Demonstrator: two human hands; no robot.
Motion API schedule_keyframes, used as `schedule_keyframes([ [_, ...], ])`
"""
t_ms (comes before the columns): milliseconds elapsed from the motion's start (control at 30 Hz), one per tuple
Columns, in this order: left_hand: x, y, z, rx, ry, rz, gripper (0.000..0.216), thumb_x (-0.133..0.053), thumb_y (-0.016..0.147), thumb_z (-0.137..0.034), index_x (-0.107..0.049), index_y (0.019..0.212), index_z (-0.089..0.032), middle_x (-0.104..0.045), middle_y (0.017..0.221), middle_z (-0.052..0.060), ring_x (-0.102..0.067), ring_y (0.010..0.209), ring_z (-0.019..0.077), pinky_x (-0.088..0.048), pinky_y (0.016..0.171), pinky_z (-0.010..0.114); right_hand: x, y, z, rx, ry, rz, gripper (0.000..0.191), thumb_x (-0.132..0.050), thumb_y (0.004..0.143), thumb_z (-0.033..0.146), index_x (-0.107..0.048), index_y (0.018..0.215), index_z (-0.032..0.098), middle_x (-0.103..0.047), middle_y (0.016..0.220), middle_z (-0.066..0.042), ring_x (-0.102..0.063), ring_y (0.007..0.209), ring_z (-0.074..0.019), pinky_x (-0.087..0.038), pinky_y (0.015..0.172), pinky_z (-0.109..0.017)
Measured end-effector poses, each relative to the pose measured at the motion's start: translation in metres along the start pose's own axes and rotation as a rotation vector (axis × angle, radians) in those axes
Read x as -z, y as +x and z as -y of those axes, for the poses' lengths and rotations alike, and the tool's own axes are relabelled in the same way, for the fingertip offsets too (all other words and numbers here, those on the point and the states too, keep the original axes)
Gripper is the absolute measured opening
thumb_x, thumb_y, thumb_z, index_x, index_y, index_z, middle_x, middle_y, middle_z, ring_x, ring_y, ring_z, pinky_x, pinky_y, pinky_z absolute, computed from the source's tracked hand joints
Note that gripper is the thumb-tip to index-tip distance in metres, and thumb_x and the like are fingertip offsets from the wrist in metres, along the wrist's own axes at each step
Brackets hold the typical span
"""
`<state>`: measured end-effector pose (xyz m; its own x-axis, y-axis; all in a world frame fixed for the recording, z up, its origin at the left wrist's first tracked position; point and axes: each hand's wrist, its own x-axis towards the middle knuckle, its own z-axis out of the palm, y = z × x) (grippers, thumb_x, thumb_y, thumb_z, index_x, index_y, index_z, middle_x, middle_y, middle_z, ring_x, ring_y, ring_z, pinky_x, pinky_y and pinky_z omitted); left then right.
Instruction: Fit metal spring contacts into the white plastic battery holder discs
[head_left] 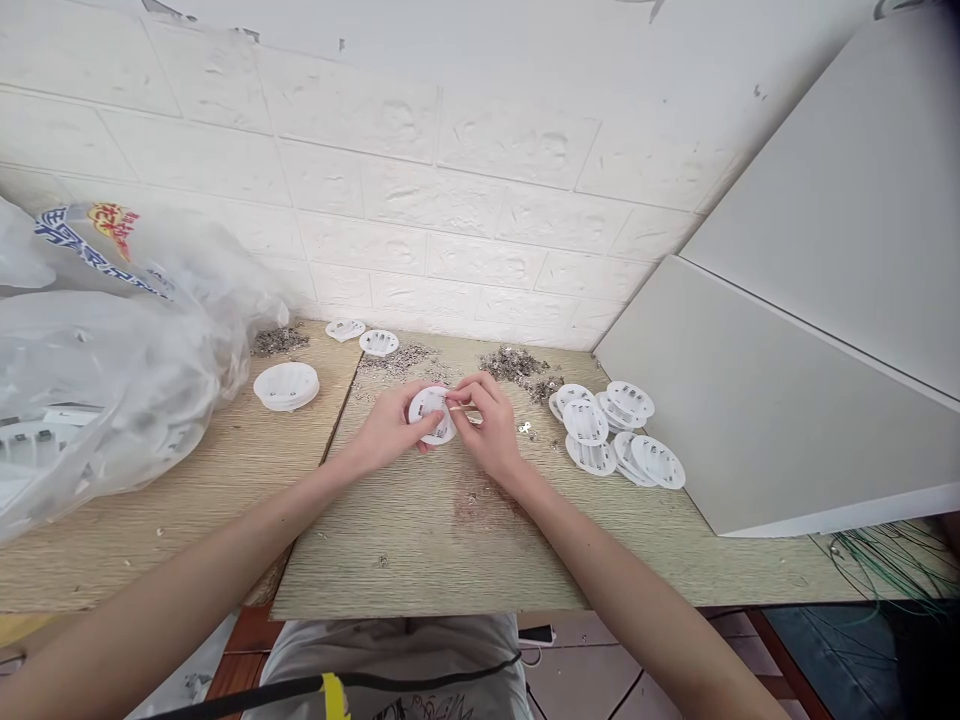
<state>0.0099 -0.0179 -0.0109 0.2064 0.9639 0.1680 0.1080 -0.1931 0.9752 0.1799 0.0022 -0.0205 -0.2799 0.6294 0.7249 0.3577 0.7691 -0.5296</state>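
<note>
A round white plastic disc (433,412) with small metal pieces on it is tilted up in front of me. My left hand (394,425) grips the disc at its left side, thumb across its face. At the disc's upper right edge, the fingertips of my right hand (484,420) are pinched together; what they hold is too small to make out. Small metal clips (525,428) lie on the wood-grain table just right of that hand. Behind both hands are a pile of dark metal clips (510,363) and a scatter of lighter metal pieces (401,358).
Several white discs with metal parts (589,422) are heaped at the right. A stack of white discs (286,385) stands at the left, beside a large clear plastic bag (127,370). A grey panel (795,400) borders the right side; green wires (892,560) hang at the corner.
</note>
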Motion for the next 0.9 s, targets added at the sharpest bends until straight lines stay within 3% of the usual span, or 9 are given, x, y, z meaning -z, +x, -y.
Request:
schedule_keyframes([
  [133,-0.0012,-0.0028,-0.0058,0.039,-0.032,0.025,0.039,-0.071,0.079,-0.040,-0.066,0.107,-0.014,-0.066,0.085,0.004,-0.063,0.069,0.0163,-0.059,0.048,0.027,-0.0021,-0.0006,-0.0007,-0.023,0.027,-0.015,0.010,-0.054,0.088,0.013,-0.061,0.087,0.020,-0.059,0.093,-0.006,-0.059,0.086,-0.0175,-0.049,0.072,-0.031],
  [400,-0.0002,-0.0007,-0.0067,0.099,-0.085,0.052,0.043,-0.070,0.077,-0.054,-0.064,0.093,-0.014,-0.062,0.075,0.001,-0.061,0.065,0.0158,-0.058,0.050,0.027,-0.0012,0.0007,-0.0024,-0.065,0.039,0.009,0.007,-0.056,0.087,0.016,-0.061,0.086,0.021,-0.059,0.087,-0.004,-0.059,0.080,-0.0167,-0.047,0.067,-0.029],
  [600,-0.0003,0.0011,-0.0040,0.127,-0.104,0.048,0.045,-0.070,0.075,-0.057,-0.066,0.091,-0.015,-0.062,0.074,0.002,-0.061,0.067,0.0165,-0.057,0.050,0.028,-0.0012,0.0013,-0.0019,-0.070,0.026,0.019,0.010,-0.055,0.087,0.017,-0.063,0.082,0.020,-0.061,0.087,-0.005,-0.059,0.082,-0.0174,-0.046,0.071,-0.030],
  [900,-0.0020,0.0024,-0.0042,0.191,-0.157,-0.004,0.038,-0.069,0.076,-0.052,-0.069,0.085,-0.015,-0.063,0.069,0.002,-0.058,0.060,0.0141,-0.054,0.051,0.027,-0.0023,0.0030,-0.0026,-0.231,0.094,0.068,0.010,-0.060,0.087,0.022,-0.066,0.079,0.019,-0.061,0.082,-0.004,-0.057,0.075,-0.0158,-0.045,0.065,-0.028],
])
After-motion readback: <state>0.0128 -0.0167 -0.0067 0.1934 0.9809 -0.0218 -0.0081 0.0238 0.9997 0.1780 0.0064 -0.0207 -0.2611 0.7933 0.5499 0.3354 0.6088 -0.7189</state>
